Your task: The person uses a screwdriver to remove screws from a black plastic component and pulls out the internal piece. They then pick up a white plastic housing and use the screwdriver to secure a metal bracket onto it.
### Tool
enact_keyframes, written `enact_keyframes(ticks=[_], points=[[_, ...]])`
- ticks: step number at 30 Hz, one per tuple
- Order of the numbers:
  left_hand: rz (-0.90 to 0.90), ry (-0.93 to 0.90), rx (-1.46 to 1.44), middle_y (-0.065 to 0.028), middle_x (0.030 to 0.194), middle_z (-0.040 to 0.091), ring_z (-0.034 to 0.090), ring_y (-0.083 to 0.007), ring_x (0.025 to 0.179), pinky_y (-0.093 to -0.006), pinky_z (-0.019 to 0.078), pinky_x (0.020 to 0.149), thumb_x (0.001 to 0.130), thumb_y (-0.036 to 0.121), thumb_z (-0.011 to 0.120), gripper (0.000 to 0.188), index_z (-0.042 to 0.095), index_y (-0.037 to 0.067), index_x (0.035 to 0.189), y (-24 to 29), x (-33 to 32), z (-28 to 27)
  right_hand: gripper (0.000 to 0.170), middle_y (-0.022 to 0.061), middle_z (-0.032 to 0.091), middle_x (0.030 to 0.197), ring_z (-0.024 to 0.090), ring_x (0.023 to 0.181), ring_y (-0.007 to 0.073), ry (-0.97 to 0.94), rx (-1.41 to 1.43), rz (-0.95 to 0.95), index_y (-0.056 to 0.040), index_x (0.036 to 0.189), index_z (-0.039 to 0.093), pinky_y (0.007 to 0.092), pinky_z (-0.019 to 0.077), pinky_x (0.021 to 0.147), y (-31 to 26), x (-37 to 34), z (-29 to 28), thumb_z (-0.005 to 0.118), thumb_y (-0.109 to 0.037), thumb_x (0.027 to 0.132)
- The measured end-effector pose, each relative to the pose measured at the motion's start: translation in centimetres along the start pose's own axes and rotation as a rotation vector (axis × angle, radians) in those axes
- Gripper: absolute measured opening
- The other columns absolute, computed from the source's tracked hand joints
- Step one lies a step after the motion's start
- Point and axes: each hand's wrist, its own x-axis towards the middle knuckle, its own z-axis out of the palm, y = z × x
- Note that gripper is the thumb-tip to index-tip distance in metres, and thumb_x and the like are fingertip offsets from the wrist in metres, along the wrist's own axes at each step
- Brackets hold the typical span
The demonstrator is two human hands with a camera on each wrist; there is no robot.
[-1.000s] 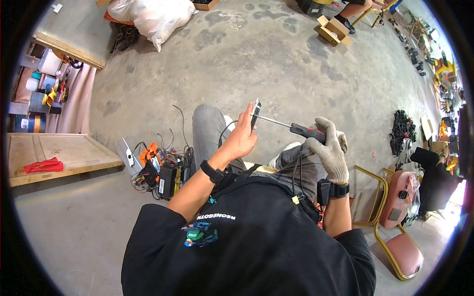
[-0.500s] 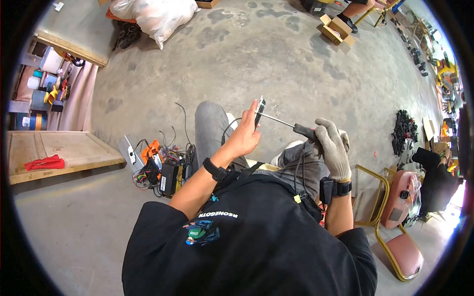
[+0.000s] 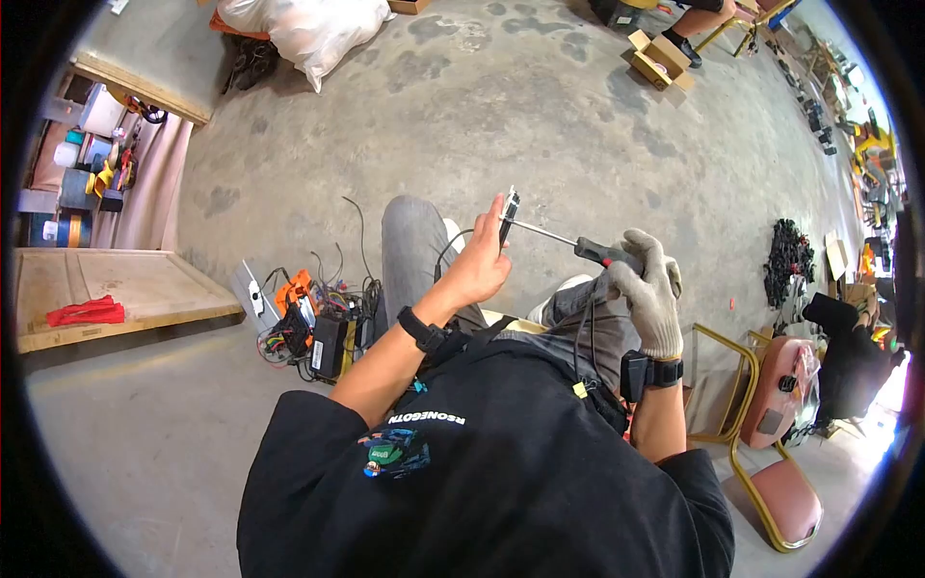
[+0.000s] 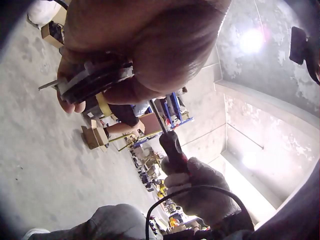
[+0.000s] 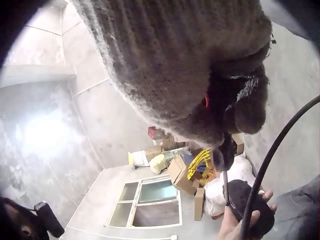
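In the head view my bare left hand (image 3: pixel 477 267) grips a slim black part (image 3: pixel 508 214) with a metal tab at its far end. From the right wrist the same part looks like a dark rounded disc (image 5: pixel 256 209), with fingers wrapped at its edge. My right hand (image 3: pixel 651 301), in a grey knitted glove, holds a screwdriver (image 3: pixel 594 252) by its black and red handle. The steel shaft points left, its tip right at the part's face. The left wrist view shows the part edge-on (image 4: pixel 92 82), its tab sticking out; the palm hides the screwdriver tip.
A pile of wires and electronics (image 3: pixel 318 328) lies on the floor left of my leg. Beyond it is a wooden panel (image 3: pixel 125 294) with a red cloth (image 3: pixel 87 314). A gold-framed pink chair (image 3: pixel 785 496) stands at the right. An open cardboard box (image 3: pixel 660 63) sits far ahead.
Both hands sit slightly further right in view, together with the part and screwdriver. The red area on the screwdriver handle went out of sight and shows again, as the gloved fingers shifted around it.
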Motion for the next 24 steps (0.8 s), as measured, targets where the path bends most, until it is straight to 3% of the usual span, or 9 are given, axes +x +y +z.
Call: enact_keyframes(ticks=[1, 2, 7, 9, 11, 15, 17, 20, 24], points=[[-0.008, 0.005, -0.005, -0.0259, 0.143, 0.035, 0.059, -0.0286, 0.107, -0.0374, 0.0457, 0.1, 0.083, -0.005, 0.047, 0.088, 0.001, 0.002, 0.158, 0.1, 0.0, -0.1, 0.045, 0.0066, 0.061, 0.084, 0.056, 0.062, 0.0102, 0.043, -0.078, -0.175, 0.0031, 0.132, 0.047, 0.0245, 0.0462, 0.055, 0.3, 0.0, 0.3, 0.058, -0.026, 0.099], [-0.015, 0.009, -0.01, -0.026, 0.143, 0.035, 0.059, -0.0286, 0.107, -0.0372, 0.0457, 0.1, 0.083, -0.005, 0.047, 0.088, 0.001, 0.002, 0.158, 0.2, 0.0, -0.1, 0.045, 0.0066, 0.061, 0.084, 0.056, 0.062, 0.0102, 0.044, -0.078, -0.175, 0.0031, 0.132, 0.047, 0.0245, 0.0462, 0.055, 0.1, 0.1, 0.1, 0.058, -0.026, 0.099], [0.006, 0.012, -0.001, -0.0259, 0.143, 0.035, 0.059, -0.0285, 0.107, -0.037, 0.0467, 0.098, 0.083, -0.006, 0.047, 0.088, 0.002, 0.002, 0.158, -0.2, 0.1, -0.1, 0.046, 0.0078, 0.062, 0.086, 0.058, 0.062, 0.0112, -0.136, 0.017, 0.184, 0.0036, 0.131, 0.048, 0.0248, 0.0477, 0.055, -2.5, 0.0, -0.9, 0.062, -0.023, 0.095], [0.024, 0.019, -0.004, -0.0258, 0.142, 0.035, 0.059, -0.0286, 0.107, -0.0369, 0.0471, 0.097, 0.082, -0.006, 0.047, 0.088, 0.003, 0.002, 0.158, -0.6, 0.0, 0.1, 0.045, 0.0079, 0.062, 0.085, 0.057, 0.062, 0.0097, -0.106, 0.019, 0.168, 0.0036, 0.13, 0.049, 0.0243, 0.0473, 0.054, -1.8, -0.1, -0.3, 0.061, -0.022, 0.095], [0.004, 0.018, -0.02, -0.0252, 0.141, 0.036, 0.059, -0.0286, 0.106, -0.0368, 0.0475, 0.097, 0.082, -0.006, 0.046, 0.088, 0.003, 0.002, 0.158, -0.2, 0.0, -0.1, 0.042, 0.0076, 0.061, 0.084, 0.055, 0.06, 0.0078, 0.045, -0.112, -0.095, 0.0031, 0.129, 0.051, 0.0233, 0.0455, 0.051, -0.6, -0.2, 0.5, 0.058, -0.025, 0.098], [-0.01, 0.01, -0.018, -0.025, 0.14, 0.037, 0.059, -0.0286, 0.106, -0.0367, 0.0475, 0.096, 0.083, -0.005, 0.046, 0.087, 0.003, 0.002, 0.158, -0.3, 0.0, -0.1, 0.042, 0.0082, 0.062, 0.087, 0.055, 0.061, 0.0083, -0.02, -0.113, -0.081, 0.0026, 0.129, 0.051, 0.024, 0.0465, 0.053, -1.3, -0.1, -0.1, 0.058, -0.025, 0.098], [-0.008, -0.001, -0.002, -0.0248, 0.138, 0.037, 0.059, -0.0287, 0.106, -0.0369, 0.0476, 0.096, 0.083, -0.005, 0.046, 0.086, 0.003, 0.001, 0.158, 0.1, 0.0, -0.2, 0.046, 0.0092, 0.062, 0.091, 0.057, 0.064, 0.0109, -0.083, -0.018, 0.176, 0.0027, 0.131, 0.05, 0.026, 0.0482, 0.059, -2.1, 0.0, -0.5, 0.06, -0.022, 0.094], [-0.009, -0.003, 0.013, -0.0244, 0.137, 0.038, 0.059, -0.0287, 0.106, -0.0371, 0.0477, 0.095, 0.083, -0.004, 0.045, 0.086, 0.002, 0.001, 0.158, -0.2, -0.1, -0.1, 0.045, 0.0095, 0.062, 0.092, 0.057, 0.064, 0.0112, -0.138, 0.033, 0.244, 0.0034, 0.129, 0.052, 0.0259, 0.0484, 0.06, -2.6, -0.1, -0.7, 0.061, -0.021, 0.092], [0.012, 0.007, 0.01, -0.0243, 0.136, 0.039, 0.059, -0.0285, 0.107, -0.0372, 0.0479, 0.095, 0.084, -0.004, 0.045, 0.085, 0.002, 0.0, 0.158, -0.4, -0.1, -0.2, 0.04, 0.0082, 0.062, 0.088, 0.056, 0.061, 0.0093, -0.025, 0.039, 0.049, 0.0044, 0.124, 0.055, 0.0239, 0.0464, 0.053, -0.3, 0.0, 0.3, 0.06, -0.023, 0.095]])
